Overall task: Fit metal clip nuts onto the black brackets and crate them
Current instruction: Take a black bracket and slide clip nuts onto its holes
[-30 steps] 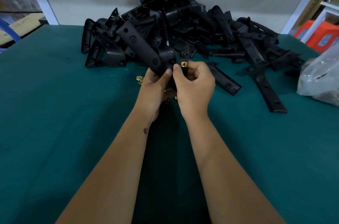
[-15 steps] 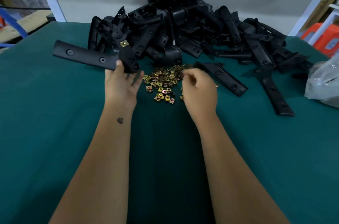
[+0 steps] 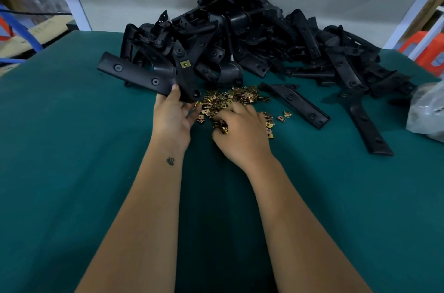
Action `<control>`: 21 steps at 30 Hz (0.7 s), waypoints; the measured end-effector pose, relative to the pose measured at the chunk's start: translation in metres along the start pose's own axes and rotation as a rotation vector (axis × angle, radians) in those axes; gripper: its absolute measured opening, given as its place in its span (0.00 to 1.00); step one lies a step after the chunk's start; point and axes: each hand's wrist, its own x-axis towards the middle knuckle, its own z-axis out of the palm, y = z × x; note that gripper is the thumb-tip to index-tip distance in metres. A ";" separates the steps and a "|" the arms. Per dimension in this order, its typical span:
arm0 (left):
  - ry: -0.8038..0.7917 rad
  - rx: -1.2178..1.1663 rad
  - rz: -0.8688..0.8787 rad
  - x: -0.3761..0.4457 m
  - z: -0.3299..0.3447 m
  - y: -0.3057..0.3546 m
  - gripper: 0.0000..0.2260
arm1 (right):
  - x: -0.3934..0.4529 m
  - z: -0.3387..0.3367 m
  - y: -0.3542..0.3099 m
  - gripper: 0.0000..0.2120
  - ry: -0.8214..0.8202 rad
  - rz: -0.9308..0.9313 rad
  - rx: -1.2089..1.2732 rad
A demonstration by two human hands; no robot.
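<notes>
The bracket [image 3: 144, 75] in hand sits left of the frame's centre, a black L-shaped piece with one long arm running toward the upper left and a shorter arm rising to the right; a brass-coloured clip nut [image 3: 184, 64] is already seated on that shorter arm, square and flat against the plastic; the long arm shows two round holes with no nut on them, so by my judgement this piece is partly fitted at most. The left hand [image 3: 173, 113] grips the bracket at its corner, thumb on the near face and fingers curled beneath. Just to the right, the right hand [image 3: 242, 129] rests in the loose clip nuts [image 3: 230, 100] at mid-frame, its fingers curled down among them, apparently pinching one, though which cannot be told. Behind, across the upper middle of the frame, lies the heap of brackets [image 3: 264, 40], seemingly unfitted; two more brackets [image 3: 300, 105] lie apart at right on the green table [image 3: 60, 148]. No crate is in view, so most of the job looks undone.
</notes>
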 end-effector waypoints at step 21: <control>-0.037 0.047 -0.004 -0.002 0.003 -0.004 0.04 | 0.000 -0.002 0.006 0.14 0.062 0.041 -0.050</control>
